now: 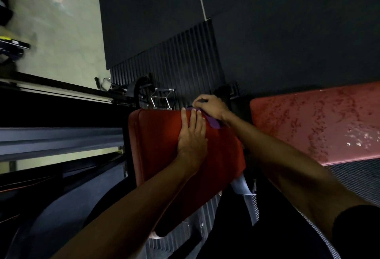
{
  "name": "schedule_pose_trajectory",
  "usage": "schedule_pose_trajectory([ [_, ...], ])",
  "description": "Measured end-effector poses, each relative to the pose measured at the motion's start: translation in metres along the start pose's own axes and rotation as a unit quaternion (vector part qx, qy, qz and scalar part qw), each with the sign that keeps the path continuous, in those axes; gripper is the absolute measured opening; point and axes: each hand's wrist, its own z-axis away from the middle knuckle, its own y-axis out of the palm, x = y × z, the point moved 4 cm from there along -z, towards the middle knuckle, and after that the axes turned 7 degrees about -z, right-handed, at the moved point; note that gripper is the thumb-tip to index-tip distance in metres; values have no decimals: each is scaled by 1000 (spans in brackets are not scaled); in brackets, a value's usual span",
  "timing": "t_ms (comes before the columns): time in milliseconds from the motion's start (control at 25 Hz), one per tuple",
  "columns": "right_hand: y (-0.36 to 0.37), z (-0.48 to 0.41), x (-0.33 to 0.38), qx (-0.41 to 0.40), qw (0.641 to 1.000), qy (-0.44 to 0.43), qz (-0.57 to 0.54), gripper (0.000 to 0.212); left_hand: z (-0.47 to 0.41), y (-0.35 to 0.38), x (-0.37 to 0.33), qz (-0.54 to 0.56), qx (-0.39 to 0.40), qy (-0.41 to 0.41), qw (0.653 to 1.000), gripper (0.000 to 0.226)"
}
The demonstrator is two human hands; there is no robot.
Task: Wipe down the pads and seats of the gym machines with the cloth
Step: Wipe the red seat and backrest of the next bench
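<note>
Here, left to right: the left hand [192, 133] lies flat on the red seat pad [164, 155], fingers straight and close together, apparently bracing it; just beside its fingertips the purple cloth [213, 124] sits at the pad's far right edge, bunched under the right hand [209, 104], whose fingers curl round it. To do this stroke well, spread the cloth flatter for fuller contact; run it along the edge seam first, then across the face in overlapping passes; shift the bracing palm off each strip before wiping it. At far right, the mottled pink pad [318, 122] probably comes next.
</note>
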Motion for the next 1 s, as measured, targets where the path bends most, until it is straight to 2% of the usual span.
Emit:
schedule_pose_trajectory([
  [120,2,17,-23,-72,994,-47,-73,21,0,-1,-1,5,5,0,1000,70],
  [240,-10,8,-72,-157,982,50,-91,32,0,0,-1,4,1,4,1000,69],
  [360,-8,2,-84,-175,964,141,-142,41,2,0,0,-5,-2,4,1000,69],
  [440,1,22,-70,-191,963,91,-168,41,1,0,-2,0,3,6,1000,68],
  [560,21,82,-66,-208,956,-51,-199,48,-6,-4,-6,0,13,21,1000,66],
  [640,39,112,-91,-219,957,-64,-177,54,-12,-6,-11,4,16,28,999,64],
  [720,41,108,-125,-245,951,-8,-187,55,-18,-3,-15,5,16,30,999,64],
  [880,16,54,-164,-248,918,189,-247,62,-28,3,-22,-4,11,26,1000,65],
  [920,11,45,-159,-245,914,202,-254,62,-29,4,-24,-7,10,28,1000,66],
  [1000,9,43,-134,-241,920,151,-268,59,-31,3,-28,-11,11,32,999,66],
])
